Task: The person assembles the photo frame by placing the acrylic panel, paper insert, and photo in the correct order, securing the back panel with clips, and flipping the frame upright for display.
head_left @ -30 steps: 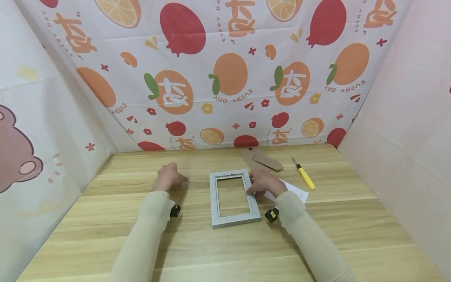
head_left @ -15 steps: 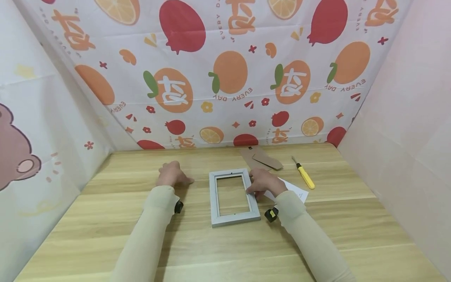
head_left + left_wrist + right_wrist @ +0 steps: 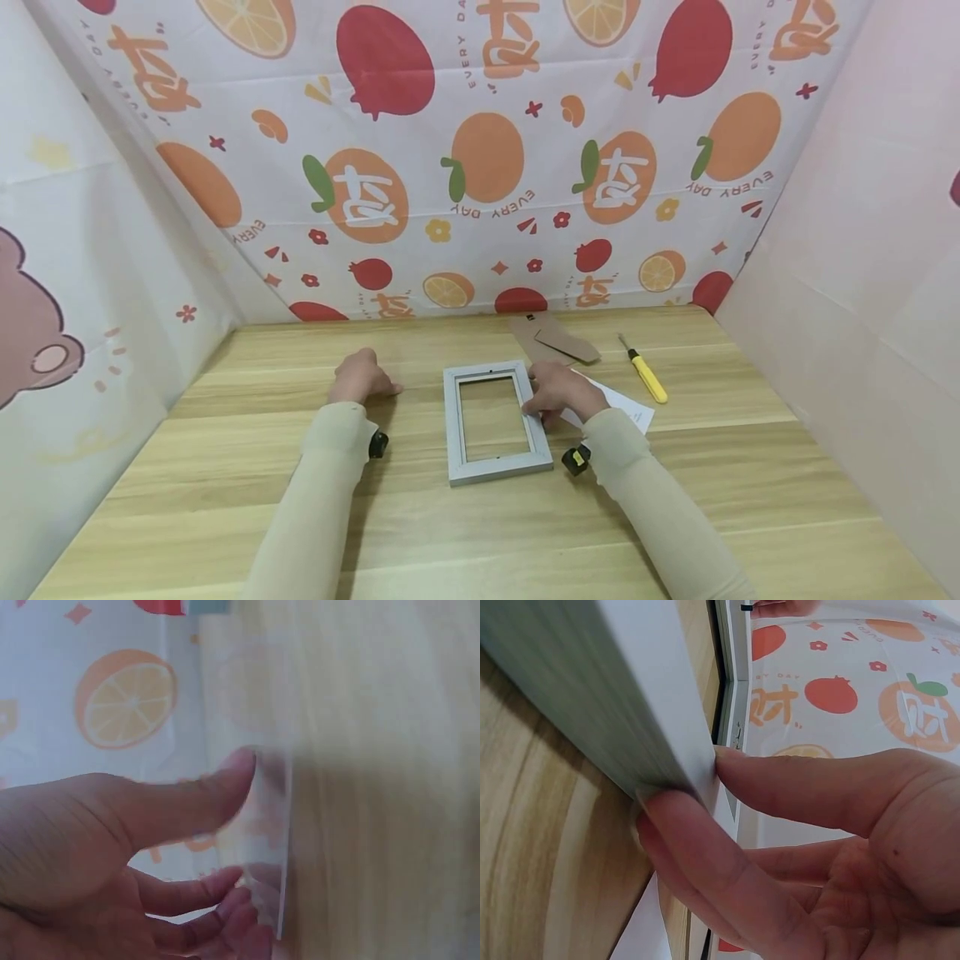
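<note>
A silver-grey picture frame (image 3: 453,425) lies flat on the wooden table, its middle opening showing the tabletop. My right hand (image 3: 558,390) pinches the frame's right side; in the right wrist view, the thumb presses its upper face and fingers touch the outer side of the bar (image 3: 649,697). To the left of the frame is my left hand (image 3: 360,379), low over the table. Close up in the left wrist view, it holds a clear thin pane (image 3: 271,825) between thumb and fingers, one straight edge catching light. From the head view the pane can hardly be made out.
Behind the frame lies a brown backing board (image 3: 528,337) with a stand flap (image 3: 566,343). A white printed sheet (image 3: 633,410) is partly under my right hand. Further right rests a yellow-handled screwdriver (image 3: 647,375). A fruit-patterned cloth (image 3: 480,242) closes off the table's back edge.
My left hand shifts slightly right, then back left. The right hand stays on the picture frame, which has not visibly moved on the table; the head view shifts a little.
</note>
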`<state>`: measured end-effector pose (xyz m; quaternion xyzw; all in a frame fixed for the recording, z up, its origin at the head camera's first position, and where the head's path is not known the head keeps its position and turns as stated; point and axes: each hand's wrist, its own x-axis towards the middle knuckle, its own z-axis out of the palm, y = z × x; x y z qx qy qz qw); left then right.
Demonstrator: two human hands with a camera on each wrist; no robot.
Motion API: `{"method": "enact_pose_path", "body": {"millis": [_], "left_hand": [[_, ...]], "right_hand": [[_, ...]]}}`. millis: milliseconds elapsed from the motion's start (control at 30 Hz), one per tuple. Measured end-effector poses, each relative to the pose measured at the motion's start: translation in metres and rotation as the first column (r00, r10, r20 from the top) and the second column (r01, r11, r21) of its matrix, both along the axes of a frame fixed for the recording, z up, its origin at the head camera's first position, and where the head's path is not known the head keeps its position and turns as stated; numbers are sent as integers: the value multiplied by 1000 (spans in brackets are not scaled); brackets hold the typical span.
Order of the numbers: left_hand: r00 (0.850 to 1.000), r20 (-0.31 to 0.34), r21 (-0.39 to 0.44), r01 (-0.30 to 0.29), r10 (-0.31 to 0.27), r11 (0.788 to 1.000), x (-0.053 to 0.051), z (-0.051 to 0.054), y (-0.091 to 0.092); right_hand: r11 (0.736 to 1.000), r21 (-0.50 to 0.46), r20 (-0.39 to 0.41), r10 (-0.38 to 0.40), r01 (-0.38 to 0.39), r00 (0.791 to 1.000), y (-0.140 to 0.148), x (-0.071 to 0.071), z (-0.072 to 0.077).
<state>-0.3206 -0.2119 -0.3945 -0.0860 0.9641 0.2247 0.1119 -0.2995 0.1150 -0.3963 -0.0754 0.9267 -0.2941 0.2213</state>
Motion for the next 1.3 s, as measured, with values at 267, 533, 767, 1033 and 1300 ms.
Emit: {"method": "enact_pose_path", "body": {"millis": [267,533,767,1033,1300], "left_hand": [[999,18,33,-43,42,999,2,-2,9],[999,15,75,-33,32,997,13,0,0],[999,28,200,11,-17,980,26,9,-19],[991,18,295,119,-130,948,29,16,-30],[988,-14,339,149,-154,929,35,30,-28]], "right_hand": [[1000,3,-13,12,-12,1000,-1,0,1],[1000,12,-37,17,-17,999,-3,2,1],[1000,8,-20,14,-14,1000,-2,4,-1],[1000,-2,-23,0,0,1000,0,5,1],[1000,1,-24,8,-8,1000,0,3,-2]]}}
